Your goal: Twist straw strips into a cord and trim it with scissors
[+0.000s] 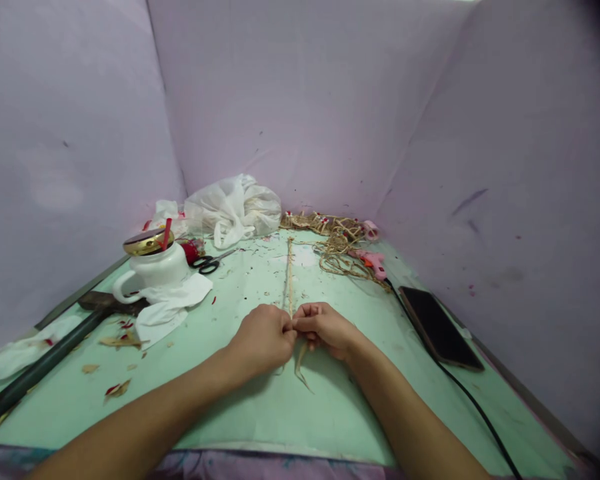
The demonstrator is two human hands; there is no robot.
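A thin braided jute cord point(289, 273) lies straight on the green table point(240, 407), running from the back towards me. My left hand point(263, 339) and my right hand point(325, 329) meet at its near end, both pinched on the cord with fingertips touching each other. Loose strand ends point(301, 369) hang out below the hands onto the table. Both fists are closed, knuckles up.
A white mug with a gold lid and red straw point(153, 265) stands left on white tissue point(167, 308). Black scissors point(211, 262), a plastic bag point(233, 210), a jute tangle point(340, 250), a pink glue gun point(374, 262), a phone point(439, 326) with a black cable point(480, 413), a dark bar point(40, 367).
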